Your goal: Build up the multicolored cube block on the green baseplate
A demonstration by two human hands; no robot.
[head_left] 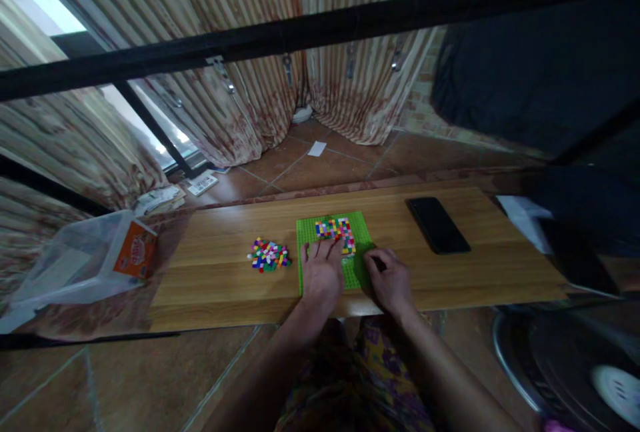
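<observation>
On green baseplate (356, 273): multicoloured brick patch (336, 232); left hand (321, 275) fingers spread flat, right hand (390, 280) curled

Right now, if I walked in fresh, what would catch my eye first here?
Probably the green baseplate in the middle of the wooden table, partly covered with bright little bricks, both hands resting on it: left hand, right hand. A loose heap of coloured bricks lies to its left, and a dark phone to its right.
</observation>
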